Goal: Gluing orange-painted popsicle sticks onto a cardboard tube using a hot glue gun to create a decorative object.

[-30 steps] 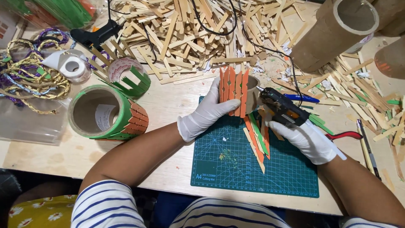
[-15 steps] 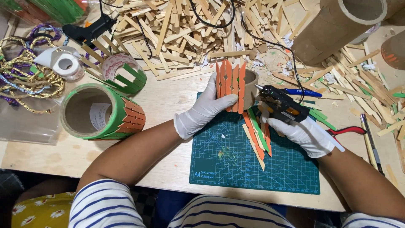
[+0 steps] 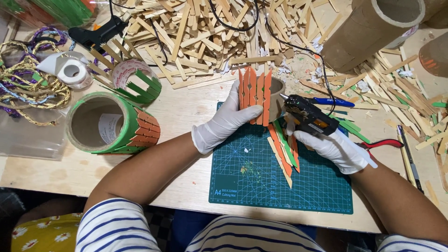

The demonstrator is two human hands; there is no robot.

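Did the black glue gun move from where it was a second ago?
Cannot tell. The glue gun in the right hand sits at the cutting mat's top right edge as before; only the camera clearly shifted.

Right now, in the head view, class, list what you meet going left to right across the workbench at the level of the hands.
Green-covered cardboard tube → left hand → orange sticks on a cardboard tube → black glue gun → right hand → red-handled pliers.
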